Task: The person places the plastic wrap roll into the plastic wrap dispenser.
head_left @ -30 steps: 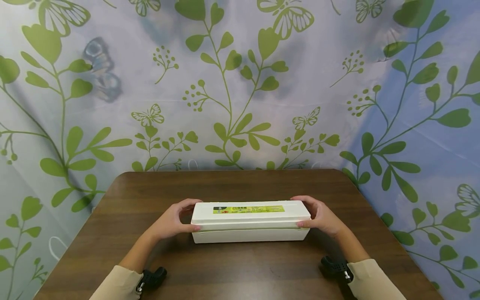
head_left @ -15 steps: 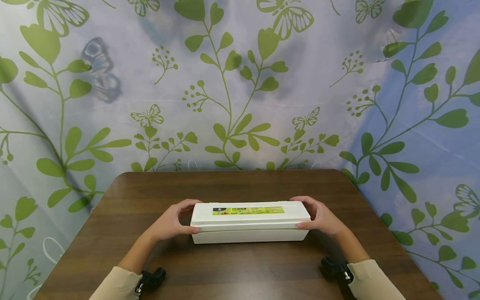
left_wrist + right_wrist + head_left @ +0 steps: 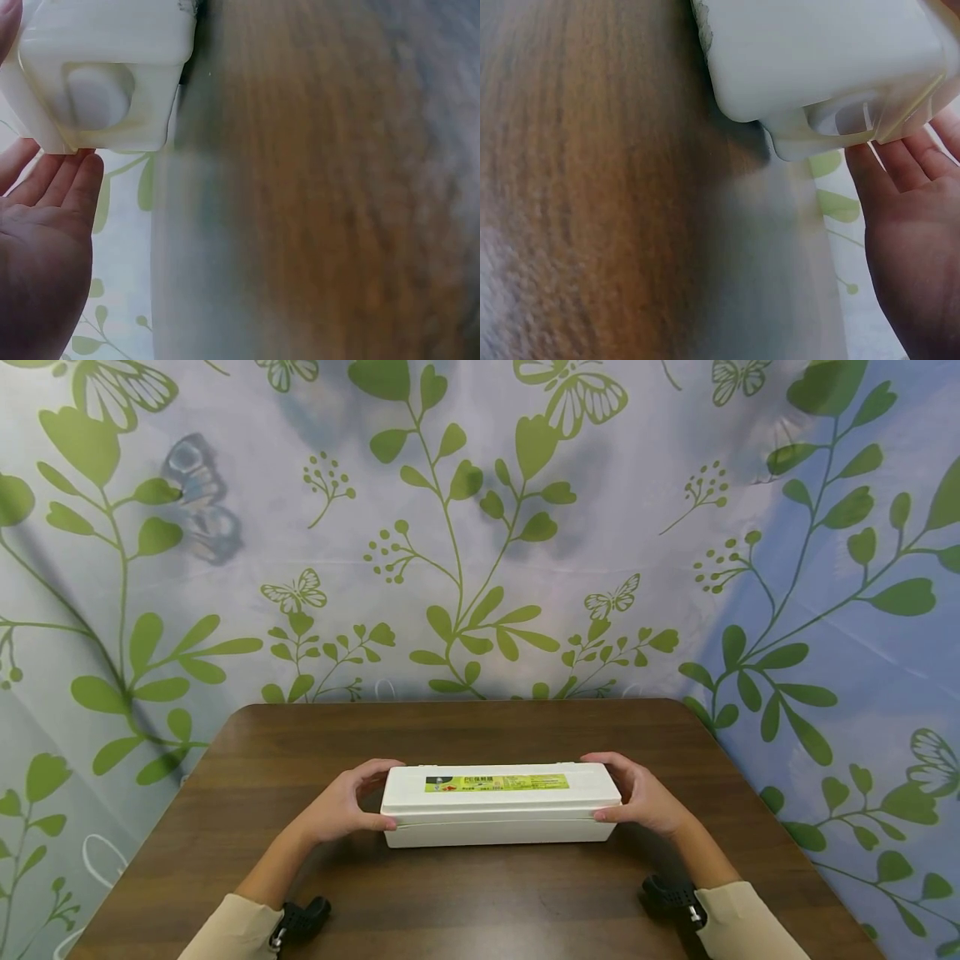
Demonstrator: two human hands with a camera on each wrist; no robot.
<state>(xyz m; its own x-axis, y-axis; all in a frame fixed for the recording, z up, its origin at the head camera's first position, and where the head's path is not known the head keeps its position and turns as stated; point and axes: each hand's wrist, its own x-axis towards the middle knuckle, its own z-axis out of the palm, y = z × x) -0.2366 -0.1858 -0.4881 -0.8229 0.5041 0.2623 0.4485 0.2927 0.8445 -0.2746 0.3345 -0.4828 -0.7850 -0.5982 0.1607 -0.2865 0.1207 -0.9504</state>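
A long white cling film box [image 3: 501, 831] lies crosswise on the brown table [image 3: 480, 893], its lid down. On top runs a yellow-green label [image 3: 497, 782] with printed characters. My left hand [image 3: 347, 803] grips the box's left end, thumb at the front and fingers behind. At the other end my right hand [image 3: 651, 797] holds it the same way. Each wrist view shows a box end with a recess, a round pale part [image 3: 97, 97] inside it in the left one. Fingers [image 3: 907, 161] reach the far side in the right wrist view. The box's contents are hidden.
A patterned curtain [image 3: 480, 568] with green leaves and butterflies hangs behind the table's far edge. Black straps with small devices [image 3: 303, 920] sit at both wrists, below beige sleeves [image 3: 232, 931]. A white cord loop [image 3: 101, 856] shows beyond the table's left edge.
The label and the box's front seam sit slightly lower in the head view, and my left thumb has shifted down a little with them. Both hands have kept their hold.
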